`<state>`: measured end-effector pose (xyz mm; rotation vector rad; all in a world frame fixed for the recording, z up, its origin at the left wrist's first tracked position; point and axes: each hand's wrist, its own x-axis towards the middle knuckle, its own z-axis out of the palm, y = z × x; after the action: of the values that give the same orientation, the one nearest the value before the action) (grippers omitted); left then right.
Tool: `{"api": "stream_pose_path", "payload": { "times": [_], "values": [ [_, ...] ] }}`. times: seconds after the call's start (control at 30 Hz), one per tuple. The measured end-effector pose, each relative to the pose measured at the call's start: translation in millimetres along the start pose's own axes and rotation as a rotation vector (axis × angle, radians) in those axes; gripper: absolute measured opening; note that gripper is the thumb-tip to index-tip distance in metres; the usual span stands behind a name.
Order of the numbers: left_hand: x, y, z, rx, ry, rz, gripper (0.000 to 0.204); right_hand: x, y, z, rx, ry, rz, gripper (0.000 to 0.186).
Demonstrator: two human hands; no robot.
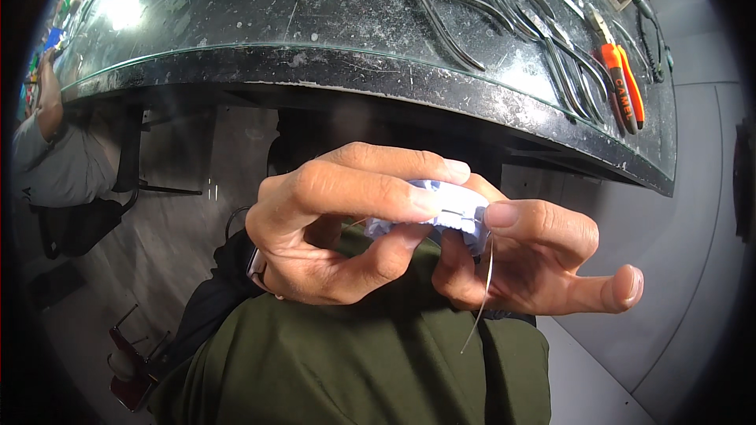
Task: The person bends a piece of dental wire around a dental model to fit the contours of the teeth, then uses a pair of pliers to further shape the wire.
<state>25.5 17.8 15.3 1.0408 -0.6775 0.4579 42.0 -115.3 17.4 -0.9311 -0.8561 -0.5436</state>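
Above my lap, both hands hold a small pale blue dental cast [461,198] with a bumpy, tooth-like edge. My left hand [323,224] grips its left side, fingertips on top and thumb below. The right end is pinched by my right hand [543,248], thumb on the near face and the little finger stretched out to the side. A thin metal wire [487,283] hangs down from the cast beside my right thumb. Another short bit of wire shows at the left by my left fingers. My fingers cover much of the cast.
Beyond my hands is a dark, scuffed workbench [236,39] with a glass-edged top. Several metal pliers [449,24] lie at its right, with orange-handled pliers [622,86] near the corner. A co-worker's arm [49,98] is at the far left. A red stool [130,389] stands lower left.
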Motion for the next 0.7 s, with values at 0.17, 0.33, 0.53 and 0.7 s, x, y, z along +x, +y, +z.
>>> {"api": "stream_pose_path", "payload": {
  "times": [0.17, 0.33, 0.53, 0.7],
  "values": [
    [-0.6, 0.7, 0.3, 0.062, 0.027, -0.015, 0.023, -0.2, 0.4, 2.3, -0.157, 0.024, -0.035, 0.091],
    [3.8, 4.7, -9.6, 0.21, -0.164, -0.031, 0.027, 3.4, 5.1, -1.9, -0.297, -0.048, -0.075, 0.091],
    [0.1, -0.5, 2.2, 0.092, 0.045, -0.012, 0.023, 1.1, 9.7, 2.6, -0.298, -0.057, -0.125, 0.095],
    [-0.9, -1.0, 2.4, 0.095, 0.047, -0.013, 0.023, -1.9, 13.0, 7.2, -0.23, -0.028, -0.141, 0.095]
  ]
}}
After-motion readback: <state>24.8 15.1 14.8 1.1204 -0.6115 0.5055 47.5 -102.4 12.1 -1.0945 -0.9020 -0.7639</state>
